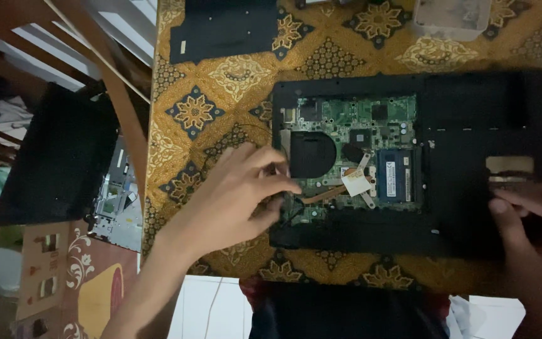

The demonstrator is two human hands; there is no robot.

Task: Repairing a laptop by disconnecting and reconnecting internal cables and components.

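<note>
An opened black laptop base (472,125) lies bottom up on a patterned gold cloth (233,75). Its green circuit board (371,119), round black fan (312,154), copper heat pipe (324,194) and blue memory module (395,176) show. My left hand (233,194) rests at the base's left edge, fingertips pinched near the fan's lower left corner; what they pinch is too small to tell. My right hand (528,226) lies on the base's lower right corner, fingers pressing the black shell beside a rectangular opening (509,166).
A black cover panel (224,28) lies at the cloth's far left. A clear plastic container (451,17) stands at the far edge. Off the table's left side sit a dark flat object (58,157) and a metal part (117,201) on the floor.
</note>
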